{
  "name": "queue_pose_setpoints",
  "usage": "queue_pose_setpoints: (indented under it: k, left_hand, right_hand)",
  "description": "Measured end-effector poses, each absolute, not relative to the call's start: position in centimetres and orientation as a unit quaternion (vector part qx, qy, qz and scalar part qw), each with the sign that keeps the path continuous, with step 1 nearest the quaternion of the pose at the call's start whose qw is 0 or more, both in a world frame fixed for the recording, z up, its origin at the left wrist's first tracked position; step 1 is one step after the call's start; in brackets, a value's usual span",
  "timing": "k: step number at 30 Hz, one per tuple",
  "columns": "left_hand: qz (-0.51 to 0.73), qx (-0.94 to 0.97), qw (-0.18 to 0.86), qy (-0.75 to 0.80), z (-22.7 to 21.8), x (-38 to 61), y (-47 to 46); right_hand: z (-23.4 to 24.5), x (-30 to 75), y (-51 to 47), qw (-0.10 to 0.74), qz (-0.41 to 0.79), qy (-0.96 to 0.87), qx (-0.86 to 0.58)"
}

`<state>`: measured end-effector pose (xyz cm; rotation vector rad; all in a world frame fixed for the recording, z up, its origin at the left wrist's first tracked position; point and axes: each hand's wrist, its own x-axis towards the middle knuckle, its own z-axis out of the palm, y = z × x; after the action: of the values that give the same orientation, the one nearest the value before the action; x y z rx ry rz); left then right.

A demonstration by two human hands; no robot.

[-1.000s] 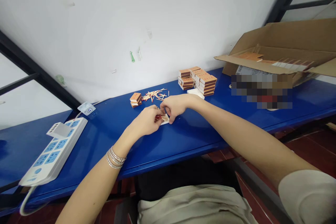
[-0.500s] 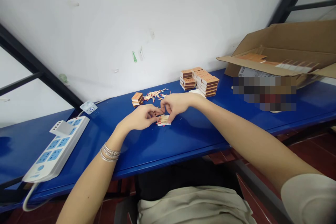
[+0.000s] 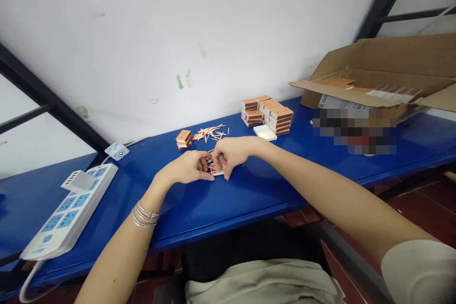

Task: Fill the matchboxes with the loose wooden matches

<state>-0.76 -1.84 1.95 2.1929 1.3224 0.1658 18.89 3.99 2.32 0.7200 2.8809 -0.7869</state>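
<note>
Between my two hands is a small white matchbox tray [image 3: 218, 173] filled with red-tipped matches [image 3: 214, 168]. My left hand [image 3: 190, 166] is closed at the tray's left end, thumb on the near side. My right hand [image 3: 231, 154] curls over the right end with its thumb down by the near corner; its fingertips partly cover the tray and matches. Behind the hands lies a loose pile of matches [image 3: 206, 134]. To its left, a short stack of brown matchboxes [image 3: 184, 139] stands on the blue table [image 3: 263, 183].
A larger stack of matchboxes [image 3: 280, 115] stands back right, with a white tray [image 3: 265, 132] before it. An open cardboard box [image 3: 395, 59] sits at the far right, with a blurred-out patch in front. On the left lies a white power strip [image 3: 73, 213] with a plug adapter.
My right hand has moved slightly left and down over the tray, covering more of the matches. The tray's near edge now shows between both thumbs. The camera view has shifted a little.
</note>
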Motion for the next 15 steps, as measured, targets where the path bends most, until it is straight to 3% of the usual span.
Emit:
queue_pose_setpoints:
  k: [6,15]
  left_hand:
    - [0.087,0.802,0.319,0.498,1.3,-0.8,-1.5]
    - [0.093,0.804,0.332,0.485,1.6,-0.5,-1.7]
  right_hand:
    - [3.6,19.9,4.0,0.088,-0.254,0.934,0.236]
    - [2.9,18.4,2.4,0.101,-0.209,0.938,0.257]
